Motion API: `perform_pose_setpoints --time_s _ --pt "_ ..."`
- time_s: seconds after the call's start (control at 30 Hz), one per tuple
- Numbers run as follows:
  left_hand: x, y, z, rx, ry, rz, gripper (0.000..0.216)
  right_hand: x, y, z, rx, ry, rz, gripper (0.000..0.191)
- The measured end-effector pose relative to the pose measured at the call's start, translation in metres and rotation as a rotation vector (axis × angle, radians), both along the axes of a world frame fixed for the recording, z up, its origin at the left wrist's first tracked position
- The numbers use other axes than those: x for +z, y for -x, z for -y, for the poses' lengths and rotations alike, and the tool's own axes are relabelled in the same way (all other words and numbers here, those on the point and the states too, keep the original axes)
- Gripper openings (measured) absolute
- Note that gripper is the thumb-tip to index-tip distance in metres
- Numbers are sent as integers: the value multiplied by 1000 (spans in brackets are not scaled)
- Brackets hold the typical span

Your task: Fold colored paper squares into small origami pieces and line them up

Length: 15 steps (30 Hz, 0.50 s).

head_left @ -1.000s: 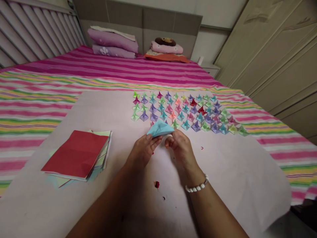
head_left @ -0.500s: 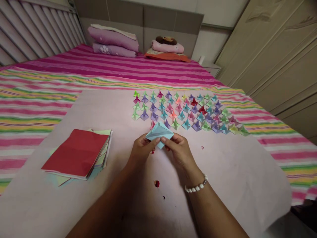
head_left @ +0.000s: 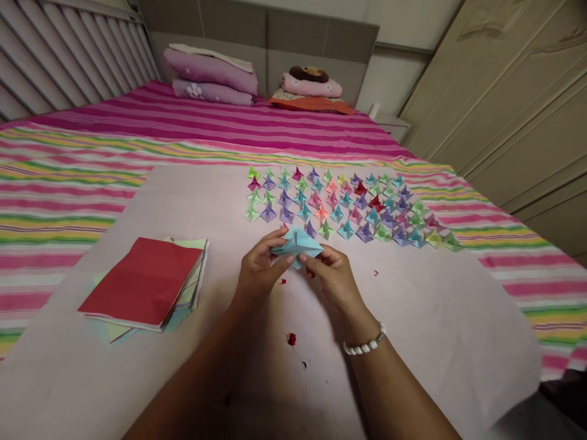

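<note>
A light blue piece of folded paper (head_left: pixel 298 242) is pinched between both hands above a pale pink sheet (head_left: pixel 458 318) spread on the bed. My left hand (head_left: pixel 259 271) grips its left side with closed fingers. My right hand (head_left: pixel 332 276), with a white bead bracelet at the wrist, grips its right and lower edge. Just beyond the hands lie rows of several small folded paper shapes (head_left: pixel 339 205) in green, purple, blue, pink and red.
A stack of square paper sheets (head_left: pixel 147 286) with a red one on top lies at the left. Small red scraps (head_left: pixel 290 339) sit near my forearms. The striped bedspread (head_left: pixel 68 183), pillows (head_left: pixel 211 76) and a wardrobe (head_left: pixel 518 104) surround the sheet.
The hands have drawn closer together on the blue paper and folded it tighter; it sits slightly lower and more compact than a second ago.
</note>
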<state>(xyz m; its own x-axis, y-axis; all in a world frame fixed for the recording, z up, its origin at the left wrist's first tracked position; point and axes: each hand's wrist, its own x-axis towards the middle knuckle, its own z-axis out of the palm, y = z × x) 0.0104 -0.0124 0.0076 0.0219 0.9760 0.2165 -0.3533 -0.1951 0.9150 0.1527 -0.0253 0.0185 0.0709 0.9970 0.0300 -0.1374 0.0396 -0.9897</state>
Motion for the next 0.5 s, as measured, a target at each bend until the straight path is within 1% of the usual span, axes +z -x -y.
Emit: perform_pose_setpoints --time_s 0.1,0.23,0.37,0.5 --pt "1 0 0 -21 -4 0 14 -1 0 0 9 8 -38 17" --pt "0 1 1 -95 35 -35 7 -1 -1 -1 19 24 -64 13" --pt "-4 2 1 -132 108 -35 8 1 0 -1 0 51 -110 10" --pt "-7 4 0 -178 127 -47 16 2 1 -1 -17 72 -139 6"
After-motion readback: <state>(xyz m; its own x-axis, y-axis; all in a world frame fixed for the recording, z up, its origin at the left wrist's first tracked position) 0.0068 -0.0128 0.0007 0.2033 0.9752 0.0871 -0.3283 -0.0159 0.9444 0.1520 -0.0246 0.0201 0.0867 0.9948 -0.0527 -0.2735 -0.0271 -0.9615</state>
